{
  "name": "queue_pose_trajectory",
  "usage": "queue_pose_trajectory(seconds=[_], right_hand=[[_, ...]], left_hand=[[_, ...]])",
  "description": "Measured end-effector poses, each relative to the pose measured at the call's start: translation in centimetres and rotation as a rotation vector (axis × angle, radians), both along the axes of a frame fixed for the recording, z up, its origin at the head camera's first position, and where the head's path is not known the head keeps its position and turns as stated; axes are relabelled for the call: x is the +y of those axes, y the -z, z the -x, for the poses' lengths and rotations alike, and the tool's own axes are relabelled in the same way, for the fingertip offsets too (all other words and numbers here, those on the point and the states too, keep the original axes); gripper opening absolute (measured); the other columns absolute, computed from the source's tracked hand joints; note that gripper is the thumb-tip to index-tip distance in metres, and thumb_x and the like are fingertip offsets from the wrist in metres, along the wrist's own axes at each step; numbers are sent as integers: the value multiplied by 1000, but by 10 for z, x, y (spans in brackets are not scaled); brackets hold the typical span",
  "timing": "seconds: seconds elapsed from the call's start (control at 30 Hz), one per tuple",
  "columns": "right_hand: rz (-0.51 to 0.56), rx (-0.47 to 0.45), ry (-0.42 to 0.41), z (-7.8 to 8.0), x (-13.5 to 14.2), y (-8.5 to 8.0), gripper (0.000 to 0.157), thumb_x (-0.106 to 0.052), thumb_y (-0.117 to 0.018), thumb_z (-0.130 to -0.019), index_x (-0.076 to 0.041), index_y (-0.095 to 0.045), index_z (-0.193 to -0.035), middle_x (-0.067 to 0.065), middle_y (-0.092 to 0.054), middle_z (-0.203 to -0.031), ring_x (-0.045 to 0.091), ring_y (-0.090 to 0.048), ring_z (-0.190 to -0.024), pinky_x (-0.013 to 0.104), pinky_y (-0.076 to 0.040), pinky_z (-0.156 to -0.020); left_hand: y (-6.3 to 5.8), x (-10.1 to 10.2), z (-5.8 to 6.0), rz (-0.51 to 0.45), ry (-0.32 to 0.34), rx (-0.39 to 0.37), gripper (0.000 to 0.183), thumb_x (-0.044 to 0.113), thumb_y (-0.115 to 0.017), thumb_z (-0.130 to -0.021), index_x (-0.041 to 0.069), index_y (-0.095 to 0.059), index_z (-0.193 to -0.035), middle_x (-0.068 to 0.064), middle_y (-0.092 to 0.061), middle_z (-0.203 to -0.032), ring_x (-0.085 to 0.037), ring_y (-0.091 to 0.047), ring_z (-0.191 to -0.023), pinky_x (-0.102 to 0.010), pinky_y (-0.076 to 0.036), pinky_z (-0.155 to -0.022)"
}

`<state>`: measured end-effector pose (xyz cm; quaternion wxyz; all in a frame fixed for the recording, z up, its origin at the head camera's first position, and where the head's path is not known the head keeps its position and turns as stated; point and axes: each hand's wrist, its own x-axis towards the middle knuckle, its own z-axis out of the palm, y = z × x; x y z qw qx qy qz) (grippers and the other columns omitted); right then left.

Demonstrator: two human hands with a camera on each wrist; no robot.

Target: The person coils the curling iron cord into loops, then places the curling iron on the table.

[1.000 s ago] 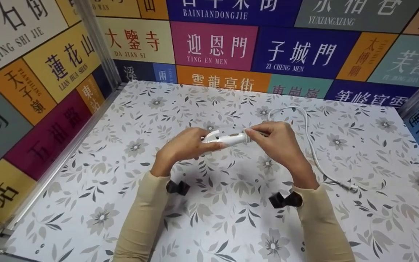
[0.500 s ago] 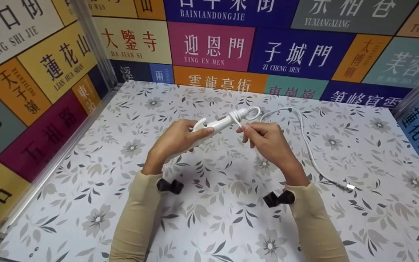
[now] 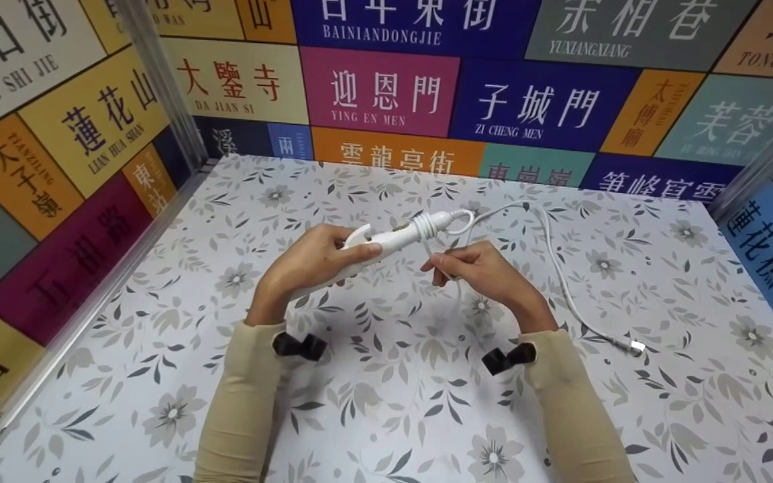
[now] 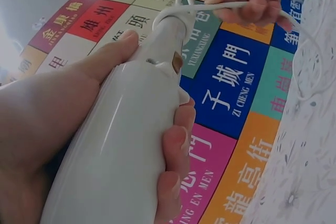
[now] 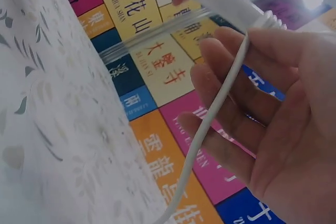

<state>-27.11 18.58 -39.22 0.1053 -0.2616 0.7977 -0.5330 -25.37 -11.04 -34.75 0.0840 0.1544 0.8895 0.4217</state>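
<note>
My left hand [image 3: 309, 258] grips a white curling iron [image 3: 393, 243] above the table, thumb along its body and fingers curled beneath. A curved white lever [image 3: 359, 235] sticks up near the thumb. Several turns of the white cord [image 3: 427, 226] wrap the handle's far end, with a small loop beyond it. The right hand [image 3: 487, 272] pinches the cord between thumb and forefinger, just right of the handle. In the right wrist view, the pinched cord [image 5: 212, 111] runs down past the loosely bent fingers. The wide white body [image 4: 115, 135] fills the left wrist view's middle.
The rest of the cord [image 3: 551, 255] curves across the flower-patterned table [image 3: 373, 402] to a plug [image 3: 636, 347] at the right. Panels with coloured signs [image 3: 380, 87] stand behind and on both sides. A black wrist mount [image 3: 299, 347] sits on each sleeve.
The handle's cord end has swung up and away from the right hand. More cord turns show around it. The right hand has moved slightly down and left, holding the cord.
</note>
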Motion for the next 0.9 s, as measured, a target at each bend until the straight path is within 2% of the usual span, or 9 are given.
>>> queue_pose_trajectory(seconds=[0.07,0.13,0.23,0.33,0.43,0.5,0.6,0.67,0.9], right_hand=[[-46,-17,21,4,2,6,34,-30,-57,-103,-6,-79,-94,2,-71,-74,13,-63,-68,25,-52,-67],[-101,-22,67,7,3,10,38,-36,-59,-101,-7,-79,-86,2,-67,-66,11,-55,-57,24,-43,-53],[-153,-25,158,10,4,13,36,-41,-67,-96,-9,-78,-83,1,-64,-62,12,-46,-51,24,-32,-47],[-155,-7,197,10,5,12,25,-29,-70,-94,-7,-77,-87,-3,-68,-68,13,-50,-56,24,-38,-52],[-92,11,173,10,8,10,13,-7,-65,-92,0,-76,-91,-3,-68,-75,13,-51,-64,25,-44,-62],[-47,5,155,9,10,8,11,1,-64,-89,2,-75,-92,-4,-68,-77,13,-52,-67,27,-46,-65],[-8,-40,178,7,12,7,9,-7,-73,-87,0,-76,-92,-5,-69,-78,12,-55,-66,28,-50,-64],[-6,-62,209,6,11,6,16,-17,-80,-85,-2,-76,-89,-5,-70,-76,11,-56,-64,27,-51,-62],[-107,-53,274,4,6,0,30,-36,-88,-75,-11,-79,-88,-2,-71,-79,15,-57,-68,26,-49,-64]], left_hand=[[0,-2,0,-2,20,-10,41,55,-68,-90,18,-75,-106,-1,-61,-79,-14,-49,-64,-27,-42,-58],[0,-3,1,-3,44,-14,40,54,-69,-89,19,-75,-106,0,-61,-78,-14,-49,-65,-27,-42,-59],[1,-6,1,5,105,10,35,50,-71,-89,18,-76,-101,0,-59,-74,-13,-47,-62,-26,-40,-56],[3,-7,1,33,180,31,32,48,-73,-88,17,-76,-97,2,-59,-70,-11,-46,-58,-24,-39,-52],[4,-5,1,57,244,20,33,48,-73,-88,16,-76,-95,4,-59,-69,-10,-46,-57,-23,-39,-52],[5,-3,1,71,274,0,33,49,-74,-87,17,-76,-94,5,-58,-68,-10,-45,-57,-22,-37,-52],[6,-2,0,88,304,-27,32,48,-75,-86,17,-76,-91,6,-55,-66,-10,-42,-57,-23,-35,-52],[6,-1,-1,108,315,-45,32,48,-75,-86,17,-76,-89,7,-53,-65,-10,-41,-56,-23,-33,-52],[7,3,-2,188,326,-78,35,52,-76,-84,17,-76,-87,7,-55,-65,-9,-43,-56,-24,-35,-51]])
